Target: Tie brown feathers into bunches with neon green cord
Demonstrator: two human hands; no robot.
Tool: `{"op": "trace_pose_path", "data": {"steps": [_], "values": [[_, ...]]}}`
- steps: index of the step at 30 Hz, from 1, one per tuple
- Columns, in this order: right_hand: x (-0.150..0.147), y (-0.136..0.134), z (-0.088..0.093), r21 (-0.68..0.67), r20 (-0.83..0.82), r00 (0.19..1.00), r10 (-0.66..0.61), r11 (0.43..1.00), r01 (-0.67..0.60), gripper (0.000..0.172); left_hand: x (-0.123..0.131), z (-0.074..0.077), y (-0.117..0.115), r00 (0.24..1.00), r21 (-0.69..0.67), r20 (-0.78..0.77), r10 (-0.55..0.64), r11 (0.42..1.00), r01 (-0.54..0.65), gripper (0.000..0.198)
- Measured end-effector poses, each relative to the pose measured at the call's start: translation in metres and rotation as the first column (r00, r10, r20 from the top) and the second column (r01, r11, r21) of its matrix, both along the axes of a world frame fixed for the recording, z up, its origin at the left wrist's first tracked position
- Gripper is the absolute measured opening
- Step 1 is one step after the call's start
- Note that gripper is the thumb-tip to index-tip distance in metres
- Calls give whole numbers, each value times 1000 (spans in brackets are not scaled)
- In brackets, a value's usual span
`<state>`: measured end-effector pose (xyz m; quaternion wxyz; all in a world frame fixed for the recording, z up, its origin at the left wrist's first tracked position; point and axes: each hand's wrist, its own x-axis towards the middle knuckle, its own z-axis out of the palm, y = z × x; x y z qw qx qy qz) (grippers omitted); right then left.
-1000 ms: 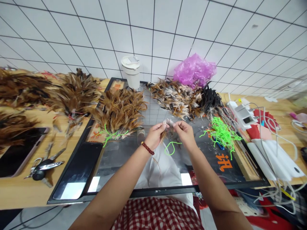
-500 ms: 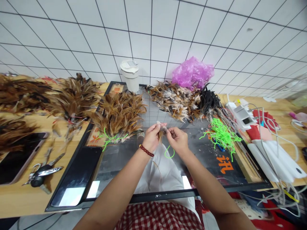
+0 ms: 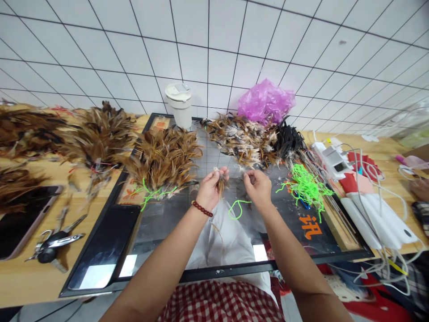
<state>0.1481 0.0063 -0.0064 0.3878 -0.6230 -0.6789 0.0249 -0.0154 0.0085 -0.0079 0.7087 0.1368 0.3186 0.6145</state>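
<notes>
My left hand is closed in a pinch on a small bunch of brown feathers, pale ends up. To its right, my right hand is curled with thumb and fingers together. What looks like a small dark feather shows inside its grip, mostly hidden by the fingers. A looped green cord lies just below, its end close to my right hand. Beyond the hands is a pile of mottled brown and white feathers. A larger brown feather pile sits to the left, with green cords at its near edge.
A tangle of green cords lies right, beside black feathers. A white lidded cup and purple plastic bag stand by the wall. Phones, keys and more feathers are left; chargers, cables and another person's hand are right.
My hands have moved apart: the right has drawn away to the right, while the left still pinches the feathers. The green cord's loop has changed shape below them.
</notes>
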Motion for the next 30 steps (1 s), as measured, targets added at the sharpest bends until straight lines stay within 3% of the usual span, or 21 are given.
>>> {"op": "trace_pose_path", "data": {"steps": [5, 9, 13, 24, 27, 30], "values": [[-14, -9, 3, 164, 71, 996, 49, 985, -60, 18, 8, -5, -6, 980, 125, -196, -23, 991, 48, 15], [-18, -13, 4, 169, 136, 980, 144, 972, -166, 16, 11, -8, -8, 942, 213, -331, -48, 969, 124, 17], [-18, -14, 5, 132, 189, 946, 265, 947, -292, 11, 10, -8, -7, 968, 133, -244, -52, 987, 86, 21], [-18, -17, 8, 156, 190, 904, 383, 897, -413, 10, 4, 7, -8, 994, 31, -29, -107, 994, 108, 22], [-19, -18, 9, 111, 96, 906, 412, 900, -421, 13, 4, 6, -8, 993, 27, -35, -114, 993, 115, 22], [-20, -16, 9, 37, -270, 903, 335, 941, -338, 18, 4, 4, -7, 994, 32, -68, -84, 996, 87, 23]]}}
